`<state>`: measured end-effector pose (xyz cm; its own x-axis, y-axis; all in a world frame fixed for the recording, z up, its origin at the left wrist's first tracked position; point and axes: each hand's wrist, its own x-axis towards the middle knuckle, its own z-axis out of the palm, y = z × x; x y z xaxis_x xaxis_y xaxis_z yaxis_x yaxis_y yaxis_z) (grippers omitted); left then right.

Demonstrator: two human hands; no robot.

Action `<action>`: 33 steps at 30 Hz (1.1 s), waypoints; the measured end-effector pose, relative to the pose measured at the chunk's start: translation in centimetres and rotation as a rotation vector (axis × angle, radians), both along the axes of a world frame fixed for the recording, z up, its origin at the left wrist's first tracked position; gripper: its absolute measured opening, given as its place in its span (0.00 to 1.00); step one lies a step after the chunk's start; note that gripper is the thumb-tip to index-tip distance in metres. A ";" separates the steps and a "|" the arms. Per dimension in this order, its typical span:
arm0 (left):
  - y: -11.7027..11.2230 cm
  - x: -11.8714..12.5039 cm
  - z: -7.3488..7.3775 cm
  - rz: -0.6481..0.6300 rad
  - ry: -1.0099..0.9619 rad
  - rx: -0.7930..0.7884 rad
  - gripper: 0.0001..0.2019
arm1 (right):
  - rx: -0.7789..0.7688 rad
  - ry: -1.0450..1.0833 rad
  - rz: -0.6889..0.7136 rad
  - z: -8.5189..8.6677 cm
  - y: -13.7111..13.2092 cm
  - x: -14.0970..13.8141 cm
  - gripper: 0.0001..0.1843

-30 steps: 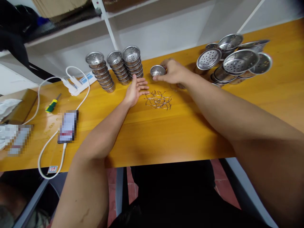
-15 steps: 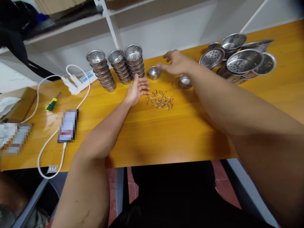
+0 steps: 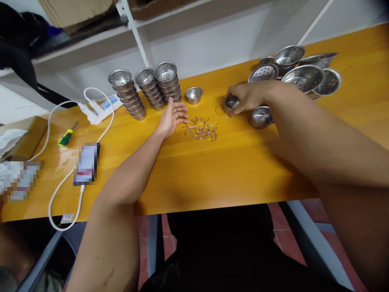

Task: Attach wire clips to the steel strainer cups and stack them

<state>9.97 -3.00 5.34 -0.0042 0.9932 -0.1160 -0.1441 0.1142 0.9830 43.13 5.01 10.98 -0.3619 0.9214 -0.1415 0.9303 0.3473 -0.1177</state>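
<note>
My right hand [image 3: 246, 96] is closed around a small perforated steel cup [image 3: 231, 104] lying on the yellow table [image 3: 212, 170]. A second small cup [image 3: 260, 117] sits just to its right, under my forearm. My left hand [image 3: 172, 116] rests palm up with fingers stretched out, holding nothing, beside a heap of thin wire handles [image 3: 201, 129]. One lone steel cup [image 3: 193, 95] stands upright behind the wires. Three stacks of the same cups [image 3: 146, 90] stand at the back left.
A pile of larger perforated steel strainer bowls [image 3: 300, 75] fills the back right. On the left lie a white power strip [image 3: 97, 107] with its cable, a green-handled screwdriver [image 3: 67, 134], a phone [image 3: 87, 163] and a cardboard box [image 3: 24, 136]. White shelving rises behind the table.
My right hand let go of the lone cup near the stacks, swung right and closed on another small cup. My left hand has stayed in place.
</note>
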 end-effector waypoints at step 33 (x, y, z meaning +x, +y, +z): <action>0.5 -0.1 -1.8 0.010 -0.019 0.023 0.49 | -0.013 0.910 0.655 -4.7 -4.9 -12.5 0.28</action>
